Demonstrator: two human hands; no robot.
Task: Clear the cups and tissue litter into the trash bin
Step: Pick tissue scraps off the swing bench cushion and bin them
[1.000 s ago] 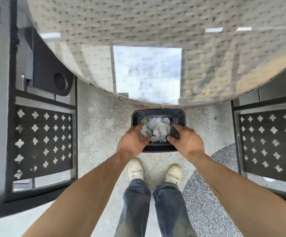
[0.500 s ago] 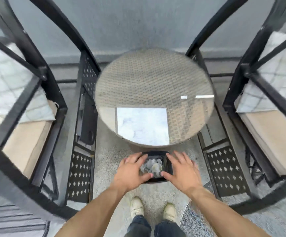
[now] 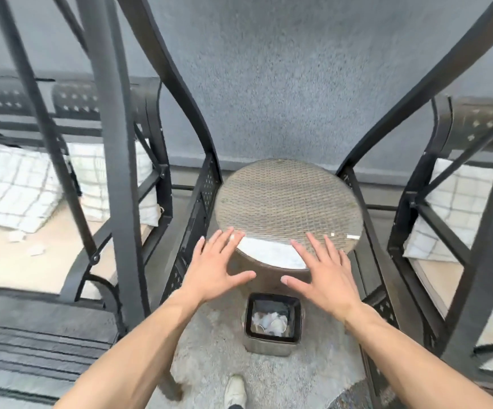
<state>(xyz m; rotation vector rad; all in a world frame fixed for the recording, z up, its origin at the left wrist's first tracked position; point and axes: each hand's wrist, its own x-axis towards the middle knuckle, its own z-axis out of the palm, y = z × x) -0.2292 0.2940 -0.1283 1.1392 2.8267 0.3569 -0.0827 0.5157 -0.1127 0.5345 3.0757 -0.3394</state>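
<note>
While both hands hover palm-down with fingers spread, left hand (image 3: 215, 271) and right hand (image 3: 323, 277) hold nothing; cups and tissues (image 3: 270, 320) lie inside the trash bin (image 3: 249, 314) near the round table (image 3: 288, 199).

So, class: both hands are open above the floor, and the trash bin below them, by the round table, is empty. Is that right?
Not quite. The head view shows the trash bin holding white tissue and cups. The left hand and right hand are open, and the bin stands by the round table.
</note>
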